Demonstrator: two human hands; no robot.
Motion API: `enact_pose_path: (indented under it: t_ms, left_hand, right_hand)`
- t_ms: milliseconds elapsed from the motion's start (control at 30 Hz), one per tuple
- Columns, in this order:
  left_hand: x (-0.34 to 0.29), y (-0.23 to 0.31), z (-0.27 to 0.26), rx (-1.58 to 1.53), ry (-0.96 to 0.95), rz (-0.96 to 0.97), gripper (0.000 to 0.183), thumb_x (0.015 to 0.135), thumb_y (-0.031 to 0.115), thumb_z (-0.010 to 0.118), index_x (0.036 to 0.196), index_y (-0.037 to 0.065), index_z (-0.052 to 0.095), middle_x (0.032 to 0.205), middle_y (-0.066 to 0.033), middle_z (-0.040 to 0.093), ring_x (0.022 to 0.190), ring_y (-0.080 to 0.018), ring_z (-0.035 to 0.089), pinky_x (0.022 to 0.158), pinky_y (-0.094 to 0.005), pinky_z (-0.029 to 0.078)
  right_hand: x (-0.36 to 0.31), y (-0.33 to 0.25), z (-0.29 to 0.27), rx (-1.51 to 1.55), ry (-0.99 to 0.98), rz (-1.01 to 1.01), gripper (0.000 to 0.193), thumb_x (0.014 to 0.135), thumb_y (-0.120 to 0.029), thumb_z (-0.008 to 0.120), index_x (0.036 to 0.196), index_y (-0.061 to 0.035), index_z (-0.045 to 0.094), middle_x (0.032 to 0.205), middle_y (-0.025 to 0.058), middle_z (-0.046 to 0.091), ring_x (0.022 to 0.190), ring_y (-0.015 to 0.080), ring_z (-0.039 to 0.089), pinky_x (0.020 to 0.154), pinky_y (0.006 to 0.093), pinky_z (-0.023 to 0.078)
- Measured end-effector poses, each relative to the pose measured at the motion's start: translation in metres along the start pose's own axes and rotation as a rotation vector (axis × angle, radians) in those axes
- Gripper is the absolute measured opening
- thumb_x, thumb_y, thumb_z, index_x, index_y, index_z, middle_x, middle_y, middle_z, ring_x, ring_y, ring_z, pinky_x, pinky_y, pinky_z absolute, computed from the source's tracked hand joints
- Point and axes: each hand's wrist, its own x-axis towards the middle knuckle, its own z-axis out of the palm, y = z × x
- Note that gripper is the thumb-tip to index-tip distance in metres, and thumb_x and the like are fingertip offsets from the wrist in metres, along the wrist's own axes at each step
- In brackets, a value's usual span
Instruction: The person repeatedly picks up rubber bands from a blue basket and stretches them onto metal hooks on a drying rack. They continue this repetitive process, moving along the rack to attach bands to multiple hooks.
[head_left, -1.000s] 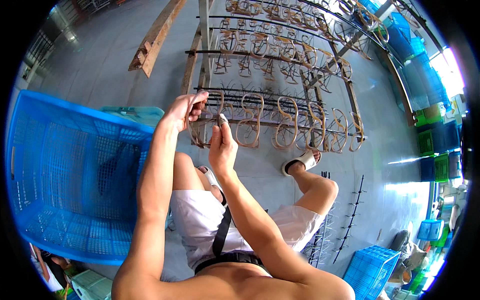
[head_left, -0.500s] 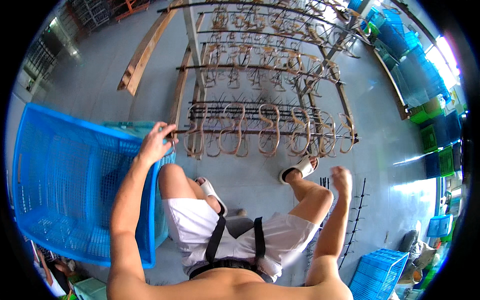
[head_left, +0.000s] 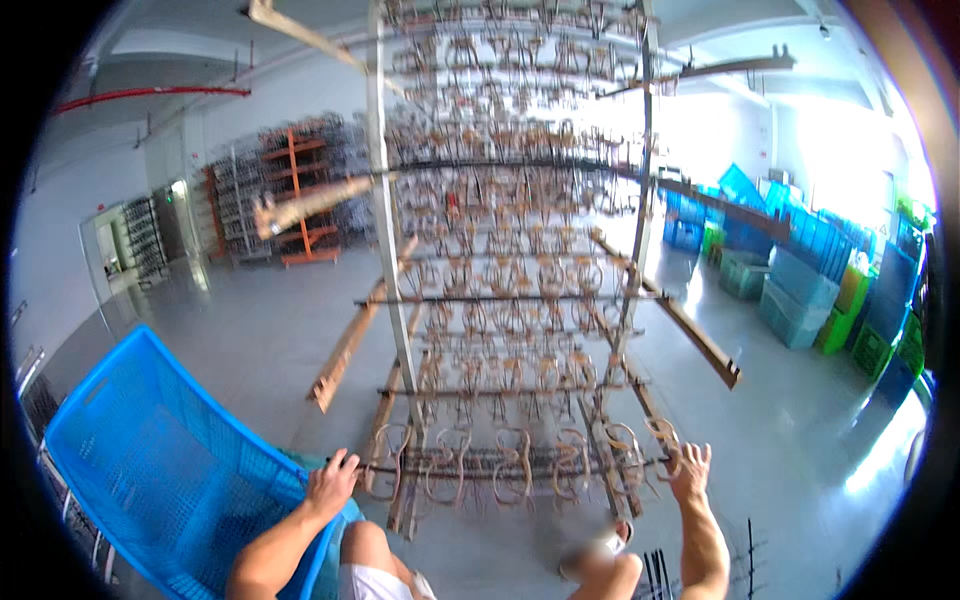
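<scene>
A black rod (head_left: 400,468) crosses low in front of me, hung with several tan, curved, loop-like pieces (head_left: 513,466). My left hand (head_left: 330,486) has its fingers curled round the rod's left end, beside the rim of a big blue plastic basket (head_left: 150,440). At the right end is my right hand (head_left: 690,474), gripping the rod near the last loop, some fingers pointing up. Ahead stands a tall rack with grey metal posts (head_left: 386,215) and wooden arms (head_left: 345,350), holding many rods of similar loops. What the loops are, I cannot make out.
Blue and green crates (head_left: 800,305) are stacked along the right side. Bare black rods with short prongs (head_left: 751,560) lie on the floor by my right arm. Further loaded racks with an orange frame (head_left: 300,200) stand at the back left. Wooden arms jut out both sides.
My view has tilted up, showing more of the rack. My right hand has moved from near my knee to the rod's right end. My left hand stays at the left end.
</scene>
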Motion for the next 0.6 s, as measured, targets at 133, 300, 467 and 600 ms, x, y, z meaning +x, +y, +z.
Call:
enact_pose_path:
  t_ms: [133,300,467,600]
  left_hand:
    - [-0.002,0.0,-0.098,0.045,0.39,0.126,0.046,0.067,0.01,0.068,0.112,0.012,0.056,0.12,-0.0131,0.055,0.078,-0.0303,0.064,0.062,-0.0401,0.053]
    - [0.068,0.019,-0.255,0.201,0.731,0.244,0.041,0.071,0.008,0.068,0.111,0.01,0.059,0.117,-0.013,0.056,0.079,-0.0293,0.064,0.064,-0.0375,0.053]
    - [0.167,0.025,-0.375,0.445,1.025,0.33,0.039,0.079,0.014,0.062,0.117,0.007,0.053,0.115,-0.0124,0.057,0.076,-0.0321,0.064,0.061,-0.0374,0.055]
    - [0.23,0.045,-0.435,0.409,1.097,0.303,0.044,0.075,0.004,0.061,0.117,0.011,0.052,0.125,-0.0081,0.052,0.094,-0.0336,0.06,0.072,-0.0405,0.053]
  right_hand:
    - [0.002,0.046,-0.08,0.035,0.243,-0.074,0.027,0.066,-0.017,0.065,0.09,-0.0079,0.059,0.089,0.0086,0.054,0.094,0.028,0.05,0.096,0.0476,0.035]
    - [0.042,0.037,-0.226,0.01,0.692,-0.029,0.032,0.072,-0.009,0.061,0.103,-0.0027,0.057,0.09,0.0145,0.05,0.089,0.0355,0.046,0.084,0.0447,0.037]
    - [0.095,0.038,-0.28,0.057,0.908,0.067,0.027,0.078,-0.009,0.055,0.103,0.0,0.053,0.089,0.0138,0.048,0.087,0.0308,0.046,0.08,0.0408,0.036]
    - [0.122,0.041,-0.269,0.136,1.0,0.12,0.025,0.084,-0.013,0.051,0.105,0.0003,0.052,0.088,0.014,0.049,0.085,0.0316,0.048,0.083,0.0403,0.036]
